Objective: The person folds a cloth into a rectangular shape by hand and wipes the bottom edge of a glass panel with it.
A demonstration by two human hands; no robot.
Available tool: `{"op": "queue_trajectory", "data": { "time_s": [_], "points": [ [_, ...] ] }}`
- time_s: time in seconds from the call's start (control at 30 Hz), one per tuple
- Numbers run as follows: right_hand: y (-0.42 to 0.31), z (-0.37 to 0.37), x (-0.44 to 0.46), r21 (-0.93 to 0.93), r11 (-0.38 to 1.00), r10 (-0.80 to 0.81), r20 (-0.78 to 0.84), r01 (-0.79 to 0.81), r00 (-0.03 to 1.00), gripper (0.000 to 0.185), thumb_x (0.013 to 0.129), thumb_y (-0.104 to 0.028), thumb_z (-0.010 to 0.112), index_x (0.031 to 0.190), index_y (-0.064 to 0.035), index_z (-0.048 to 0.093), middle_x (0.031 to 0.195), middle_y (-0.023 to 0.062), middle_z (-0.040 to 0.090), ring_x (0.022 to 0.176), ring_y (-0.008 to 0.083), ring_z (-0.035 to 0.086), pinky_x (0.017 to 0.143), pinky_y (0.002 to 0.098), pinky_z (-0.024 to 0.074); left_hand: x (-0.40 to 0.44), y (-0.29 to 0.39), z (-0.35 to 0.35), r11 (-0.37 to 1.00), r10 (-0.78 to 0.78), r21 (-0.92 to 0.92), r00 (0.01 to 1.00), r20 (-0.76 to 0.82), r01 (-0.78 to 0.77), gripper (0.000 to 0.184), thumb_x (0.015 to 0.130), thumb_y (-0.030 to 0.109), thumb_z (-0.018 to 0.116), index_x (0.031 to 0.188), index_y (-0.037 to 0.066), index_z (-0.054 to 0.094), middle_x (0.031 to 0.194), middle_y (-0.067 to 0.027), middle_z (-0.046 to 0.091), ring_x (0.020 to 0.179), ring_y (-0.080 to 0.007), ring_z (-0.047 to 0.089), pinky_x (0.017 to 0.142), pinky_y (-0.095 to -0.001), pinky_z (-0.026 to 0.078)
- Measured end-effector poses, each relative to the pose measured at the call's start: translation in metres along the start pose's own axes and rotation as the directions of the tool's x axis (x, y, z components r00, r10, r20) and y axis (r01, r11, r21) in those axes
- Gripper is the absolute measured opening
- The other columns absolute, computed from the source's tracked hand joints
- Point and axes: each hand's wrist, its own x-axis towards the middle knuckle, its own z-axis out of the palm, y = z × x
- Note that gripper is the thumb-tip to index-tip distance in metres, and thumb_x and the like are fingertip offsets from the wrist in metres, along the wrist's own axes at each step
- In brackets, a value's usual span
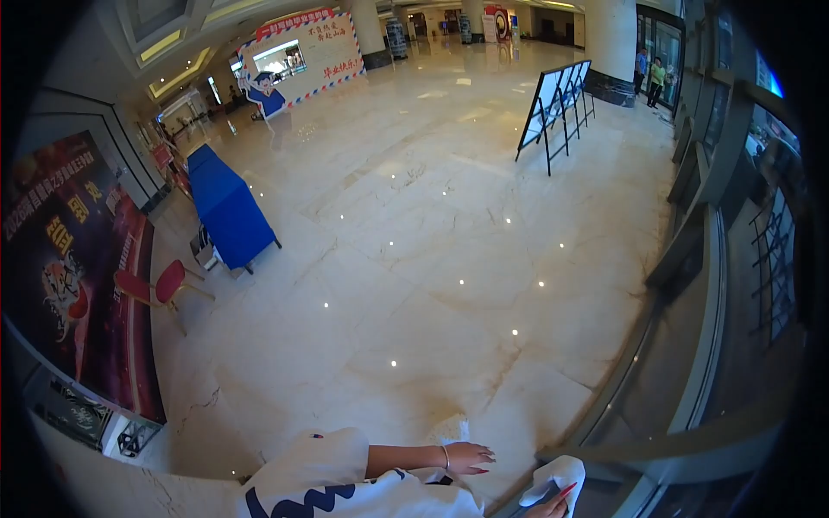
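Observation:
My left hand (471,458) reaches in from the white sleeve on the left, a thin bracelet at the wrist. Its fingers are stretched out and apart, and nothing shows in them. At the bottom edge, my right hand (553,508) has its fingers closed on a white cloth (560,476); a long red nail lies across it. Most of this hand is out of frame. The cloth is close to the dark window frame (604,453), but I cannot tell whether they touch. Just beyond my left hand is a pale white patch (454,427), too unclear to name.
Glass panes in dark frames (712,285) run along the right. To the left are a large printed banner (69,259), a red chair (160,285) and a blue-draped table (226,207). Display boards on easels (557,104) stand ahead on the shiny floor (414,259); two people (656,78) are farther off.

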Motion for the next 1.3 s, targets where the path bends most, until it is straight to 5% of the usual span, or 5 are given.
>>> {"op": "queue_trajectory", "data": {
  "time_s": [0.1, 0.17, 0.2, 0.7, 1.3],
  "points": [
    [-0.05, -0.006, 0.018, 0.006, 1.0, -0.014, 0.02, 0.014, 1.0, 0.062, 0.087, -0.024, 0.054, 0.139, -0.0176, 0.021, 0.118, 0.0109, 0.052, 0.104, 0.0261, 0.051, 0.09, 0.039, 0.0389, 0.019, 0.0, -0.035, 0.999, 0.017, -0.032, 1.0, 0.003, -0.017, 0.043, 0.084, 0.032, 0.052, 0.114, 0.001, 0.051, 0.111, -0.017, 0.054, 0.105, -0.0311, 0.051, 0.096, -0.0397, 0.036],
    [-0.157, -0.039, 0.058, 0.903, 0.29, 0.351, 0.209, -0.318, 0.913, 0.038, 0.092, -0.023, 0.042, 0.116, 0.004, 0.051, 0.098, 0.0189, 0.061, 0.086, 0.0239, 0.058, 0.077, 0.0334, 0.0458, 0.03, 0.01, -0.075, 0.999, 0.028, -0.023, 0.999, 0.034, -0.027, 0.044, 0.084, 0.035, 0.052, 0.111, 0.0, 0.051, 0.104, -0.017, 0.058, 0.098, -0.0327, 0.054, 0.094, -0.0399, 0.038],
    [-0.169, -0.039, 0.06, 0.92, 0.189, 0.283, 0.284, -0.343, 0.916, 0.038, 0.092, -0.022, 0.041, 0.115, 0.0072, 0.051, 0.098, 0.0184, 0.061, 0.089, 0.0226, 0.057, 0.079, 0.0342, 0.0455, 0.031, 0.018, -0.079, 0.997, 0.037, -0.068, 0.998, -0.056, -0.04, 0.044, 0.084, 0.036, 0.052, 0.107, -0.002, 0.053, 0.099, -0.0175, 0.059, 0.093, -0.0345, 0.055, 0.092, -0.0394, 0.039],
    [-0.248, -0.018, 0.066, 0.676, 0.677, -0.371, -0.029, 0.292, 0.928, 0.026, 0.081, -0.008, 0.051, 0.104, 0.0008, 0.059, 0.109, 0.0211, 0.056, 0.103, 0.0386, 0.05, 0.092, 0.0459, 0.0347, 0.028, -0.028, -0.105, 0.945, -0.051, -0.319, 0.932, -0.358, -0.071, 0.038, 0.082, 0.039, 0.051, 0.105, 0.009, 0.058, 0.108, -0.0148, 0.057, 0.101, -0.0323, 0.052, 0.091, -0.0415, 0.038],
    [-0.258, -0.016, 0.139, 0.486, 0.841, -0.08, -0.32, 0.236, 0.944, 0.026, 0.076, -0.007, 0.057, 0.101, -0.0014, 0.062, 0.105, 0.0197, 0.058, 0.099, 0.0379, 0.054, 0.09, 0.0459, 0.0374, 0.135, -0.044, -0.19, 0.94, 0.331, -0.022, 0.925, -0.188, -0.341, 0.04, 0.083, 0.034, 0.053, 0.113, 0.008, 0.052, 0.118, -0.0158, 0.051, 0.111, -0.0317, 0.045, 0.095, -0.0414, 0.035]
  ]
}}
